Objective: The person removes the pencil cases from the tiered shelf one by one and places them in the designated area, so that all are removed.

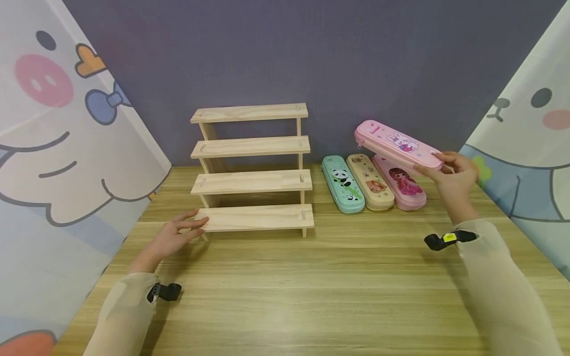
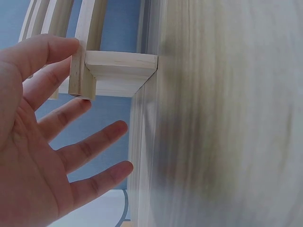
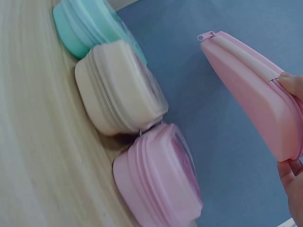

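Note:
My right hand [image 1: 458, 175] grips one end of a pink pencil case [image 1: 398, 143] with a rabbit print, thumb and fingers on its two sides. The case hangs tilted in the air, its zipper pull showing in the right wrist view. Below it on the table lie a pink pencil case [image 1: 403, 185] with a doll print, a cream pencil case [image 1: 370, 183] and a green panda pencil case [image 1: 343, 184], side by side. At the left, my left hand [image 1: 173, 237] holds the left end of the lowest board of a tiered wooden rack [image 1: 254, 218], thumb at the front edge, other fingers spread.
The rack has several stepped boards and stands against a dark blue-grey back panel [image 1: 249, 59]. Cartoon-printed panels, one on the left [image 1: 67, 133] and one on the right [image 1: 530, 148], flank the wood-grain table [image 1: 303, 296].

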`<state>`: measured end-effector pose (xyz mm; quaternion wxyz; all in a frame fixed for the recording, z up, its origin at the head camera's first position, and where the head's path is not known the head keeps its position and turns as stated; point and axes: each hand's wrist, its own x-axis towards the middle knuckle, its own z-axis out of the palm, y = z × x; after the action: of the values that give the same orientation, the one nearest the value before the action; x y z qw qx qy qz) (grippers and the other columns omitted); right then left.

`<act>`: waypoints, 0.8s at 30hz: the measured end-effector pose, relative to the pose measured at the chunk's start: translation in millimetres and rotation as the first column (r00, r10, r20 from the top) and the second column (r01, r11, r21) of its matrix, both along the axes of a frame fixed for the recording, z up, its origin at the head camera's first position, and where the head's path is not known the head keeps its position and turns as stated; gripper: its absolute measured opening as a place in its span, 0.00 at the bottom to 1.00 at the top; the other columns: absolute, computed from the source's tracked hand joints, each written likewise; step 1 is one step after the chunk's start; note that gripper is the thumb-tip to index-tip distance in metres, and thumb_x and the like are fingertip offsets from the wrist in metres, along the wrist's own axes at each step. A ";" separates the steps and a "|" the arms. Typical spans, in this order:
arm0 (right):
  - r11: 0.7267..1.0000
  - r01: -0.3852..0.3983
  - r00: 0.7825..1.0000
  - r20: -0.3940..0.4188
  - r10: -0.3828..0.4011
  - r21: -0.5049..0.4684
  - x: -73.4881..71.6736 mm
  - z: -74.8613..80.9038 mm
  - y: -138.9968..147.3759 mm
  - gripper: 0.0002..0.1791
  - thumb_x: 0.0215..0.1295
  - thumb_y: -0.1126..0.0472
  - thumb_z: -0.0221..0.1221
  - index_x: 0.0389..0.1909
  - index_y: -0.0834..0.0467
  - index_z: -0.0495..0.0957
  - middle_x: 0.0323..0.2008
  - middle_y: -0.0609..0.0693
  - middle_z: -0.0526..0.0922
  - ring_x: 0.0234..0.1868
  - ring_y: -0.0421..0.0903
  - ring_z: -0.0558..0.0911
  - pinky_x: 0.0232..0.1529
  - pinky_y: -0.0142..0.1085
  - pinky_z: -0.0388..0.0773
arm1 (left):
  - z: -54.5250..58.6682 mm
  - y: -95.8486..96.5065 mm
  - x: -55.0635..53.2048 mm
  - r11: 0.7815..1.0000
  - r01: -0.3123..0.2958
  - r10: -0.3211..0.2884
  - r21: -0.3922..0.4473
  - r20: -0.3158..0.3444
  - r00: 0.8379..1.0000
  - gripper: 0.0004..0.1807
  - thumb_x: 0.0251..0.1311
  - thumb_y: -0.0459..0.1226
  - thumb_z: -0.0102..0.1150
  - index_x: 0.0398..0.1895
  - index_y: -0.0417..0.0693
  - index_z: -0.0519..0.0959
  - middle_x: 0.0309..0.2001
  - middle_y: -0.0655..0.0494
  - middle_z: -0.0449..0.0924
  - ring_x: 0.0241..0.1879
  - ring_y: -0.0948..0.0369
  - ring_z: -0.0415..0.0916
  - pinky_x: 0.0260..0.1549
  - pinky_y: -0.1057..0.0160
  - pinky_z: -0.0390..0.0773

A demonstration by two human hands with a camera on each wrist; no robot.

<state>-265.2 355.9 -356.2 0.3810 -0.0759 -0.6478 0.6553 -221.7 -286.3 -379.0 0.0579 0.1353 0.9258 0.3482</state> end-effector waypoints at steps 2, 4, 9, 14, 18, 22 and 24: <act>0.999 0.038 0.999 0.012 -0.038 0.013 1.9 -1.6 3.0 0.21 0.40 0.74 0.78 0.39 0.63 0.86 0.40 0.45 0.79 0.41 0.37 0.77 0.41 0.22 0.75 | -0.2 0.1 0.4 1.000 -0.002 0.002 -0.002 0.001 1.000 0.25 0.70 0.44 0.59 0.66 0.44 0.75 0.75 0.36 0.53 0.72 0.31 0.44 0.61 0.26 0.52; 0.998 0.058 0.998 0.021 -0.058 -0.001 4.5 -2.5 5.4 0.21 0.40 0.74 0.79 0.38 0.62 0.86 0.41 0.44 0.79 0.41 0.37 0.77 0.40 0.22 0.75 | -0.6 0.1 0.9 1.000 -0.001 0.001 -0.005 0.004 1.000 0.25 0.70 0.45 0.59 0.66 0.44 0.75 0.76 0.36 0.52 0.72 0.31 0.44 0.61 0.26 0.52; 0.995 0.081 0.996 0.046 -0.079 -0.061 9.4 -6.9 15.3 0.20 0.39 0.72 0.79 0.36 0.59 0.85 0.42 0.43 0.79 0.39 0.36 0.78 0.35 0.18 0.75 | -0.8 0.4 1.8 1.000 0.000 0.000 0.000 0.014 1.000 0.26 0.70 0.46 0.59 0.66 0.44 0.74 0.76 0.37 0.52 0.72 0.31 0.43 0.61 0.25 0.52; 0.989 0.099 0.994 0.052 -0.094 -0.105 13.2 -9.8 26.9 0.22 0.39 0.72 0.80 0.37 0.58 0.85 0.42 0.44 0.77 0.38 0.36 0.77 0.34 0.18 0.75 | 0.1 1.6 1.5 1.000 0.003 -0.003 0.019 0.012 1.000 0.26 0.70 0.45 0.59 0.66 0.42 0.75 0.76 0.37 0.52 0.72 0.31 0.43 0.61 0.25 0.51; 0.982 0.104 0.994 0.050 -0.097 -0.160 16.7 -9.5 35.4 0.22 0.37 0.73 0.80 0.36 0.56 0.84 0.42 0.45 0.76 0.34 0.35 0.77 0.30 0.18 0.76 | -0.1 1.8 0.5 1.000 0.001 -0.001 0.014 0.008 1.000 0.26 0.69 0.45 0.60 0.66 0.42 0.75 0.76 0.37 0.52 0.72 0.31 0.43 0.62 0.26 0.52; 0.975 0.104 0.994 0.062 -0.093 -0.195 20.9 -9.2 41.4 0.23 0.36 0.73 0.80 0.36 0.57 0.83 0.43 0.44 0.76 0.34 0.36 0.78 0.30 0.18 0.77 | 0.1 1.8 0.9 1.000 -0.005 0.005 0.006 0.005 1.000 0.26 0.69 0.45 0.60 0.66 0.43 0.75 0.76 0.37 0.52 0.72 0.31 0.44 0.62 0.26 0.51; 0.973 0.117 0.992 0.077 -0.103 -0.200 23.1 -10.0 43.5 0.23 0.36 0.72 0.80 0.36 0.58 0.83 0.45 0.44 0.76 0.36 0.36 0.77 0.30 0.18 0.76 | 0.4 2.0 1.7 1.000 -0.007 0.007 0.004 0.003 1.000 0.26 0.69 0.45 0.60 0.65 0.42 0.75 0.76 0.37 0.52 0.72 0.31 0.44 0.62 0.26 0.52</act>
<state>-242.1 399.5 -366.2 0.3850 -0.1720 -0.5844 0.6933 -220.0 -284.2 -378.6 0.0578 0.1317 0.9255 0.3505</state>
